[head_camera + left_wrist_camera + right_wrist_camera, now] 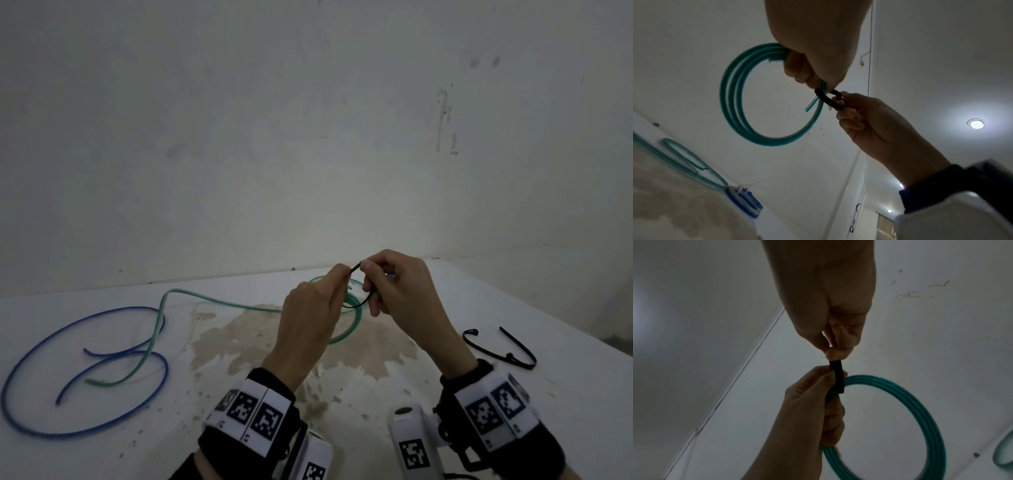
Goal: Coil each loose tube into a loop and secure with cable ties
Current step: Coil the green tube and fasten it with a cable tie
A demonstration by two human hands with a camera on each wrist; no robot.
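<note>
My left hand (337, 279) is raised over the table and grips a green tube coil (731, 100) of several turns; in the head view the coil (347, 330) shows only behind my hands. A black cable tie (358, 305) loops around the gripped part of the coil. My right hand (368, 272) pinches the tie's end, and my left thumb and forefinger touch the same strap (836, 379). The green tube's free length (222, 303) trails left across the table. A loose blue tube (85, 359) lies in wide curves at the left.
Spare black cable ties (496, 349) lie on the white table (565, 394) to the right. A small blue coil bound with white ties (744, 201) sits on the table near the wall. A brown stained patch (257, 335) spreads under my hands.
</note>
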